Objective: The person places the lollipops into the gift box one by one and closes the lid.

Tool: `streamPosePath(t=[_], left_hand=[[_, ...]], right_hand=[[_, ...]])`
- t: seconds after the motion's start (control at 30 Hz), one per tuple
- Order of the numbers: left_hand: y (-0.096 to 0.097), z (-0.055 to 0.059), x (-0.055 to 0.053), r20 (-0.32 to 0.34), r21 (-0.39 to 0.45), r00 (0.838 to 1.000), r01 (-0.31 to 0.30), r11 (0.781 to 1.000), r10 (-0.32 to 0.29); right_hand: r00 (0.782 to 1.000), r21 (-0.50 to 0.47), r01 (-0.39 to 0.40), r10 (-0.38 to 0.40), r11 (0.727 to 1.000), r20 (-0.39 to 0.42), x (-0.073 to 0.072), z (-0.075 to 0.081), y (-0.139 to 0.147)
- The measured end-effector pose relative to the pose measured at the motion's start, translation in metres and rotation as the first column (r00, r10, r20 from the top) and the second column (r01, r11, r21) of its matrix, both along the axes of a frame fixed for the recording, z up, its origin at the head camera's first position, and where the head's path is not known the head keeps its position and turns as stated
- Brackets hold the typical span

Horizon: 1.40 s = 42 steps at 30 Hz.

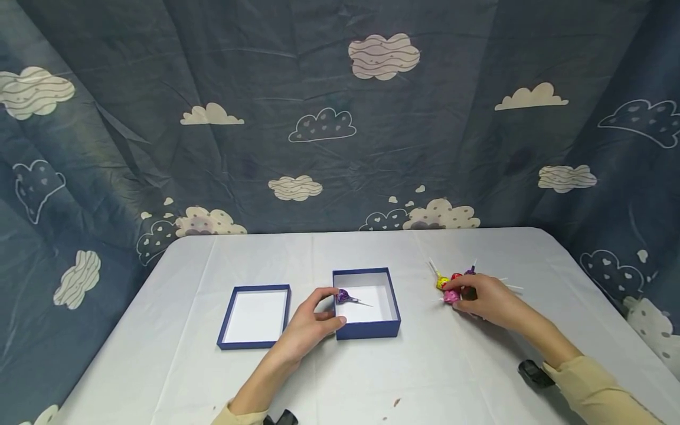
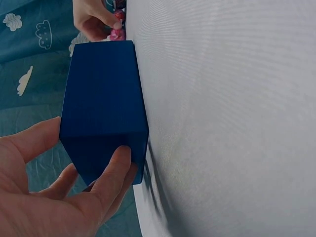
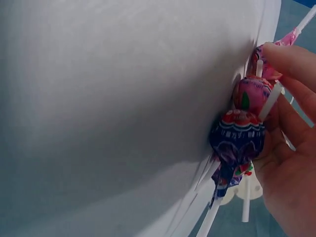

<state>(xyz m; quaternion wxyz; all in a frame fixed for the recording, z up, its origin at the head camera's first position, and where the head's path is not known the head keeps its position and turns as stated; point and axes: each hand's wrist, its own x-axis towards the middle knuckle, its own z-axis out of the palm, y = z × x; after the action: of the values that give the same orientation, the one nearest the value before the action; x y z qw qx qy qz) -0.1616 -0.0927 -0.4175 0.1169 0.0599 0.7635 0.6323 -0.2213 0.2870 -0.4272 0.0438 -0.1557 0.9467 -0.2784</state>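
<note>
My left hand (image 1: 310,324) holds the open blue box (image 1: 369,330) at its left side. In the left wrist view, the thumb touches the top edge of the blue box (image 2: 101,89) while other fingers rest on its left wall. A purple-wrapped lollipop (image 1: 344,296) lies inside the box by the left wall, its stick pointing right. Over a cluster of lollipops at the right, my right hand (image 1: 491,301) pinches a pink lollipop (image 1: 451,296). Beside it are a yellow lollipop (image 1: 442,282) and, in the right wrist view, a dark blue lollipop (image 3: 238,138). The hand partly hides the cluster.
A blue-rimmed box lid (image 1: 254,346) lies inner side up on the white table (image 1: 186,378), left of the box. Behind the table hangs a dark cloth (image 1: 255,159) with cloud prints. Small brown specks (image 1: 396,402) lie near the front.
</note>
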Motion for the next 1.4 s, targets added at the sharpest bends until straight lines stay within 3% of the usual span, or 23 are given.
streamPosePath(t=[0.23,0.5,0.8,1.1,1.4], left_hand=[[0.0,-0.001,0.0,0.004,0.004,1.0,0.008,1.0,-0.008],[0.001,0.002,-0.001,0.005,0.001,1.0,0.001,1.0,-0.001],[0.0,0.0,-0.002,0.013,-0.016,1.0,-0.009,1.0,0.01],[0.0,0.0,-0.002,0.012,-0.026,1.0,-0.01,1.0,0.01],[0.0,0.001,0.0,0.009,0.009,1.0,-0.001,1.0,0.001]], right_hand=[[0.999,-0.001,-0.003,0.003,1.0,-0.037,0.004,0.0,-0.004],[0.993,-0.096,0.0,-0.012,0.995,-0.116,0.012,0.011,-0.006],[0.996,-0.184,0.029,-0.044,0.983,-0.078,0.015,0.011,-0.005],[0.997,-0.378,0.064,-0.072,0.924,-0.008,0.018,0.011,-0.005],[0.994,-0.441,0.089,-0.11,0.893,-0.022,0.022,0.012,-0.011]])
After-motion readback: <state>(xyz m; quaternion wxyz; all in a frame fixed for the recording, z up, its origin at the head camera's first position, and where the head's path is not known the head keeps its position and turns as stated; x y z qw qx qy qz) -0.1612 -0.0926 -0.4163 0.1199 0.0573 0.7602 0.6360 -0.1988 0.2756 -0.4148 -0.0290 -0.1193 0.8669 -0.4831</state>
